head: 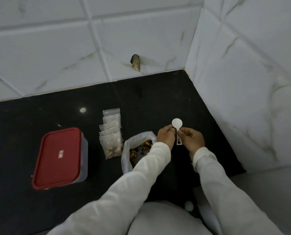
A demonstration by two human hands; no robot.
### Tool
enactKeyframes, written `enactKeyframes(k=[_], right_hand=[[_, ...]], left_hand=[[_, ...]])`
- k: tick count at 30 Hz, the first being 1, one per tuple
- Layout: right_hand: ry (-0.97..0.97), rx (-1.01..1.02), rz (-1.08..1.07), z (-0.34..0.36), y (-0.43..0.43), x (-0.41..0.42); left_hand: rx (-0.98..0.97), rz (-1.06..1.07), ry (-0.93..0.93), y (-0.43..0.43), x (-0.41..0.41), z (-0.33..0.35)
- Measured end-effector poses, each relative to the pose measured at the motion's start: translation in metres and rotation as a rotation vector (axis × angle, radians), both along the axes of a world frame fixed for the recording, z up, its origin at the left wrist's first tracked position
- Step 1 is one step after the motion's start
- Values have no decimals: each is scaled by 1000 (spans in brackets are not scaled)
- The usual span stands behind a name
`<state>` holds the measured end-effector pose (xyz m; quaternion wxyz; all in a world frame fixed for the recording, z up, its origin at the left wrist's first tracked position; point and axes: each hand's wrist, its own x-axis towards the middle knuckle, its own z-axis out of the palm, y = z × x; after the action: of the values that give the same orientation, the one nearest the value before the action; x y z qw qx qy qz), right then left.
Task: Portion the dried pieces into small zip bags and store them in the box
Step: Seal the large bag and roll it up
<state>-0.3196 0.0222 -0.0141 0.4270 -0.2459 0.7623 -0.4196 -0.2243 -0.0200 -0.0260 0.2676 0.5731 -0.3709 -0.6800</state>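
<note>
A white plastic scoop (177, 123) lies on the black counter (39, 209) with its round bowl pointing away from me. My left hand (165, 135) and my right hand (191, 138) sit on either side of its handle, fingertips pinching it. What else they pinch, if anything, I cannot tell. Left of my hands stands an open plastic bag of brown dried pieces (138, 150), partly hidden by my left sleeve. A row of several small zip bags (111, 133) lies further left, with dried pieces inside. A clear box with a shut red lid (58, 157) stands at the far left.
White tiled walls (243, 82) close the counter at the back and on the right, forming a corner. A small brown mark (136, 62) sits on the back wall. The counter's near edge runs along the bottom, beside my white clothing.
</note>
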Motion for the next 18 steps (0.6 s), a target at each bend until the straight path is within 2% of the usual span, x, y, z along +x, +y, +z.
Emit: enactKeyframes(k=[6, 12, 16, 18], right_hand=[[220, 136, 44, -21, 3, -19], [293, 165, 109, -27, 5, -21], [327, 153, 105, -28, 5, -20], [392, 67, 68, -23, 7, -15]], left_hand=[[133, -36, -68, -4, -21, -38], [42, -214, -162, 3, -22, -44], [77, -143, -175, 10, -15, -4], [90, -105, -106, 14, -3, 25]])
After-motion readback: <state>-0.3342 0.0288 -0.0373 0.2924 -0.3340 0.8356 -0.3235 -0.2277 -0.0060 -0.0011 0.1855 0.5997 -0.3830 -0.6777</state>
